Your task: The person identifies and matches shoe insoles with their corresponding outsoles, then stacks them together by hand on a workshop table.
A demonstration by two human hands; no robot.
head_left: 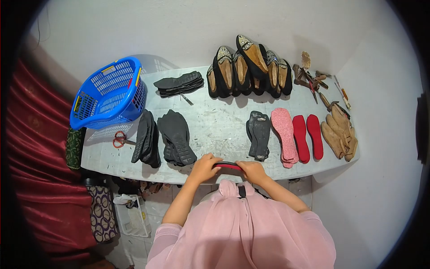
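At the table's near edge, my left hand (206, 167) and my right hand (253, 171) grip opposite ends of one shoe sole (228, 164). It is black with a red layer along its side and is held edge-on, slightly arched. My fingers are closed around its ends. Left of my hands lie two stacks of black soles (177, 136). On the right sits a smaller pile of dark sole pieces (258, 134), then speckled pink insoles (284, 132) and red insoles (301, 139) laid lengthwise.
A blue plastic basket (105, 119) stands at the table's left end, with red-handled scissors (120, 140) nearby. Several black slip-on shoes (242, 74) line the back, left of hand tools (313, 83). Tan work gloves (339, 132) lie at the right edge.
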